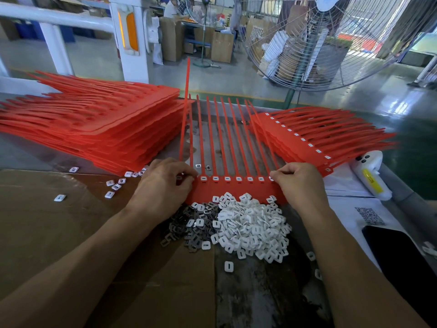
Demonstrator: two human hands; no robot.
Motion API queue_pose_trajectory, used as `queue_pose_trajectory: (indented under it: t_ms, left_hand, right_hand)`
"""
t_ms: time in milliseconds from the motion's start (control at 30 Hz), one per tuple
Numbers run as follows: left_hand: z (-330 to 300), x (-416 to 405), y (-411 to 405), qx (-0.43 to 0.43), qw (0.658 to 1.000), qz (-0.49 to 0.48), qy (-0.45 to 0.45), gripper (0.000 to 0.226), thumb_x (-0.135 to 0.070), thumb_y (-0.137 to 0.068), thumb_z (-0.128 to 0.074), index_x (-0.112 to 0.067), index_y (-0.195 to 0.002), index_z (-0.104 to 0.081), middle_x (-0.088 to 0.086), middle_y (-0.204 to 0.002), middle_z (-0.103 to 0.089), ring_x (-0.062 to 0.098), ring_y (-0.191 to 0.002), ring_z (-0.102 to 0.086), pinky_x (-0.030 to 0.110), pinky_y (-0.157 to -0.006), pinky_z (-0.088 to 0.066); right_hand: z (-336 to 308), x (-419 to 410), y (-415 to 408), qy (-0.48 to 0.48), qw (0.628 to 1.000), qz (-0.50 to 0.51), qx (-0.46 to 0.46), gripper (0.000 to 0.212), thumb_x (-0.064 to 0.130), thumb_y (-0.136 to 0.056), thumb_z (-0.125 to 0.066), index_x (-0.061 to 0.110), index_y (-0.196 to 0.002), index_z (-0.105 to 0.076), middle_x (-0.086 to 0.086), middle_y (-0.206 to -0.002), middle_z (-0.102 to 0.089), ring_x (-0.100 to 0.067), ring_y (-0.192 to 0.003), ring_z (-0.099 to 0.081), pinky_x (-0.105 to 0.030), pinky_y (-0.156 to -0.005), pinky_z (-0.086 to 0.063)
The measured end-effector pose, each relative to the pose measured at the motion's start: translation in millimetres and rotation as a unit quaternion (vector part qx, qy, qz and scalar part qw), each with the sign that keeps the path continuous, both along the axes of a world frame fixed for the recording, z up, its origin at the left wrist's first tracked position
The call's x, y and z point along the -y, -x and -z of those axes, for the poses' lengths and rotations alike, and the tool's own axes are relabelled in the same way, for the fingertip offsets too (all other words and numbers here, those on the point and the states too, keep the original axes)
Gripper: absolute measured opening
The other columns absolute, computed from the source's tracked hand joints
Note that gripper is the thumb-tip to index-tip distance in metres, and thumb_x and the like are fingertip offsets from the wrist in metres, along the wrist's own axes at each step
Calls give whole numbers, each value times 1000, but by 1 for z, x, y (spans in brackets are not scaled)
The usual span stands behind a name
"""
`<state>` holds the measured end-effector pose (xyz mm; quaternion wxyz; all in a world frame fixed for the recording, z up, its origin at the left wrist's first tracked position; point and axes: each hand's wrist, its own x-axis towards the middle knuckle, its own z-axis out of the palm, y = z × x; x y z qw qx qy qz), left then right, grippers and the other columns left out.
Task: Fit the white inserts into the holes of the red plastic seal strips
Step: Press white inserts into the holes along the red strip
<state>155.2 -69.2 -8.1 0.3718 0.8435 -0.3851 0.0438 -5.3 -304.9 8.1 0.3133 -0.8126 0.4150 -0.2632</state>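
The left hand (163,185) pinched the left end of a red seal strip sheet (236,192) at centre frame, fingers curled over its edge. The right hand (299,185) pinched a white insert (271,178) at the sheet's right end, thumb and fingertips closed on it. The sheet was a flat red band with a row of holes, six of them showing seated white inserts, each with a dark slot; long thin red tails ran from the band toward the top of the frame, one at the left bent upward. Just below the band lay a heap of loose white inserts (253,228), with a smaller heap of grey metal clips (186,228) to its left. A tall stack of unfilled red sheets (94,121) occupied the upper left of the worktop (47,221); a lower stack of filled sheets (319,138) lay at the right. A few stray inserts (113,185) lay at the left.
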Motion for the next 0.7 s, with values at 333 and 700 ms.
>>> queue_pose_trajectory:
  t_ms: [333, 700]
  left_hand:
    - [1, 0, 0, -11, 1000, -2, -3, 16, -31, -96, -65, -37, -108, -74, -14, -113, -64, 9, -113, -46, 31, -93, -41]
    - [3, 0, -2, -8, 1000, -2, -6, 16, -32, -96, -64, -37, -108, -74, -15, -113, -63, 7, -114, -44, 28, -91, -37]
  right_hand:
    - [-3, -1, 3, 37, 999, -10, -19, 15, 25, -91, -69, 24, -77, -75, 11, -72, -71, -8, -71, -65, -27, -60, -45]
    - [-16, -5, 16, 50, 990, -84, -100, 31, 10, -98, -56, 20, -117, -78, 1, -128, -72, -8, -103, -64, -23, -89, -46]
